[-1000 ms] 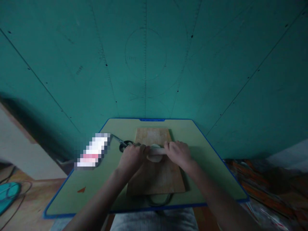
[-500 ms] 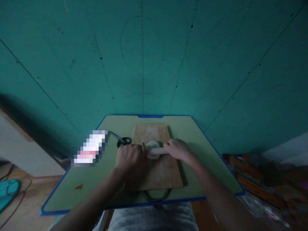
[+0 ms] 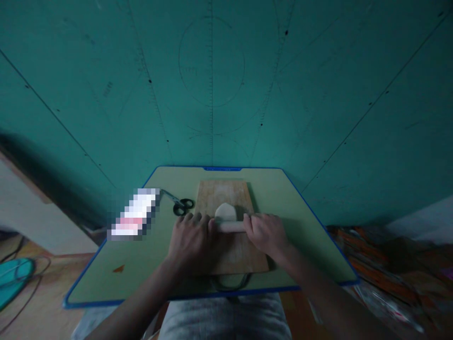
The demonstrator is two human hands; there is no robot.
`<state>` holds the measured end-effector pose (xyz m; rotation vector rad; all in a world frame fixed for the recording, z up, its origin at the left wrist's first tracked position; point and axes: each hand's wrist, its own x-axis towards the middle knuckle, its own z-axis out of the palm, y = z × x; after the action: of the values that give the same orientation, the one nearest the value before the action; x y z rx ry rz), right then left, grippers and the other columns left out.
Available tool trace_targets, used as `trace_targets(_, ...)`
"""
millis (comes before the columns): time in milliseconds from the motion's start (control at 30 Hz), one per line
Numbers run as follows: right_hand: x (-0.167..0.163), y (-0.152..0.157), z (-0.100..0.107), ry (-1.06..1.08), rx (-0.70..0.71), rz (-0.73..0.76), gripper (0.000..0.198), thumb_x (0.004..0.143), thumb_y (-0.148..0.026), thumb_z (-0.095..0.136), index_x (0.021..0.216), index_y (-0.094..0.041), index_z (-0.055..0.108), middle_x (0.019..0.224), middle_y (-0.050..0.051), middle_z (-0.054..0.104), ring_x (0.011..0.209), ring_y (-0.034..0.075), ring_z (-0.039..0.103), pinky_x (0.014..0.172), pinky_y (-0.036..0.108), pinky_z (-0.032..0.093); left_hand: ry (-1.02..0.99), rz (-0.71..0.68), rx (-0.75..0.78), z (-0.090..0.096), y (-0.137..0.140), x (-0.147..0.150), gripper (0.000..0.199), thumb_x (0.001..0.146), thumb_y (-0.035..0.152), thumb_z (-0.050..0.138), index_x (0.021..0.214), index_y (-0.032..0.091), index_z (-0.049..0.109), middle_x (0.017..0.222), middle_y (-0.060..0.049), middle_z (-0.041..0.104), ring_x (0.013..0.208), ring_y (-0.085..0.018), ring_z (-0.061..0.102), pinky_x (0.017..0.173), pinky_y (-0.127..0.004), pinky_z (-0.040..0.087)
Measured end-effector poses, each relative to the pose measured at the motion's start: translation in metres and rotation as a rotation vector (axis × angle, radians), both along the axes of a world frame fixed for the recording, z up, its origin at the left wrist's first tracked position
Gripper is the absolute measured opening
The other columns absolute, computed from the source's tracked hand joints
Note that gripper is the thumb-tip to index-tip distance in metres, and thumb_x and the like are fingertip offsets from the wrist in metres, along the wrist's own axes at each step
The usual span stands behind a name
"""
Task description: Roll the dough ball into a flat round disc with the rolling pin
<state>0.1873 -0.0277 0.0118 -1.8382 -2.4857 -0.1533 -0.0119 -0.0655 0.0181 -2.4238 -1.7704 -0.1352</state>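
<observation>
A pale rolling pin lies crosswise over a wooden cutting board, with both my hands closed on its ends. My left hand grips the left end and my right hand the right end. Just beyond the pin, a flat, whitish round of dough rests on the board. Its near edge meets the pin, and whether more lies beneath is hidden. To the left of the board, near my left hand, is a pair of black-handled scissors.
The board sits on a pale table with a blue rim, against a green wall. A pixelated, phone-like rectangle lies at the table's left edge. A small orange-brown triangle lies at front left. A dark strap or handle shows below the board.
Both hands and the rolling pin have moved toward me, uncovering more of the dough's far part. The camera view has shifted slightly.
</observation>
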Motion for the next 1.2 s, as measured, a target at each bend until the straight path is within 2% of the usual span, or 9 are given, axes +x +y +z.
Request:
trace_targets(133,0.002,-0.002,0.003,-0.016,-0.059,0.047,0.045,0.102,-0.031,0.030,0.091,-0.019,0.073,0.087,0.008,0.076,0.079,0.023,0.071,0.064,0.031,0.042,-0.012,0.060,0.025,-0.004,-0.004,0.000,0.039,0.099,0.039,0.029,0.089,0.019,0.062,0.085,-0.010,0.062,0.079,-0.028,0.056,0.067,-0.039,0.037)
trace_targets(233,0.002,0.003,0.007,-0.034,-0.102,0.061,0.042,0.102,-0.030,0.031,0.097,-0.019,0.072,0.093,0.009,0.076,0.085,0.024,0.071,0.067,0.031,0.042,0.033,0.033,0.016,-0.002,-0.003,0.002,0.039,0.096,0.045,0.035,0.089,0.018,0.062,0.091,-0.012,0.062,0.083,-0.030,0.056,0.066,-0.038,0.038)
trace_targets(333,-0.001,0.013,0.008,0.026,-0.067,0.040,0.040,0.101,-0.029,0.033,0.096,-0.019,0.070,0.097,0.009,0.075,0.088,0.022,0.070,0.070,0.030,0.042,0.070,0.045,-0.003,0.001,0.005,0.003,0.039,0.094,0.048,0.041,0.090,0.016,0.064,0.096,-0.015,0.063,0.090,-0.033,0.059,0.066,-0.038,0.041)
trace_targets(533,-0.011,0.028,0.007,0.107,0.080,-0.020,0.041,0.102,-0.030,0.028,0.097,-0.020,0.068,0.102,0.009,0.071,0.091,0.020,0.067,0.074,0.030,0.042,0.101,0.040,-0.082,-0.005,0.033,-0.004,0.033,0.096,0.020,0.033,0.102,0.013,0.064,0.083,-0.015,0.068,0.078,-0.032,0.068,0.057,-0.035,0.046)
trace_targets(667,-0.014,0.038,0.007,0.129,0.047,-0.048,0.041,0.101,-0.033,0.031,0.093,-0.020,0.069,0.099,0.008,0.073,0.087,0.021,0.068,0.074,0.030,0.043,0.104,0.063,-0.051,-0.007,0.046,-0.005,0.034,0.095,0.016,0.032,0.101,0.011,0.065,0.077,-0.017,0.069,0.075,-0.035,0.070,0.056,-0.038,0.049)
trace_targets(833,-0.015,0.054,0.010,0.126,-0.053,-0.123,0.046,0.100,-0.040,0.032,0.096,-0.018,0.072,0.099,0.012,0.074,0.088,0.023,0.069,0.075,0.031,0.044,0.074,0.081,-0.059,0.001,0.056,-0.002,0.038,0.094,0.018,0.029,0.100,0.013,0.066,0.085,-0.017,0.072,0.079,-0.036,0.072,0.059,-0.039,0.052)
trace_targets(1033,-0.017,0.078,0.014,0.136,-0.177,-0.120,0.054,0.100,-0.048,0.030,0.099,-0.017,0.075,0.102,0.016,0.074,0.095,0.025,0.069,0.076,0.031,0.046,-0.082,0.271,-0.085,0.014,0.075,0.003,0.049,0.097,0.038,0.026,0.095,0.015,0.070,0.091,-0.016,0.075,0.085,-0.032,0.072,0.068,-0.038,0.054)
trace_targets(1100,-0.019,0.085,0.013,0.149,-0.163,-0.142,0.054,0.099,-0.048,0.032,0.098,-0.016,0.075,0.102,0.016,0.075,0.095,0.025,0.069,0.076,0.031,0.046,-0.086,0.285,-0.098,0.017,0.083,0.003,0.051,0.097,0.041,0.027,0.095,0.015,0.071,0.091,-0.016,0.075,0.086,-0.032,0.072,0.070,-0.038,0.054)
trace_targets(1200,-0.022,0.089,0.010,0.175,-0.050,-0.204,0.050,0.100,-0.042,0.032,0.098,-0.017,0.075,0.101,0.015,0.075,0.092,0.024,0.070,0.076,0.031,0.046,-0.051,0.265,-0.145,0.019,0.090,0.002,0.052,0.098,0.039,0.025,0.100,0.014,0.071,0.096,-0.018,0.074,0.090,-0.032,0.071,0.071,-0.038,0.053)
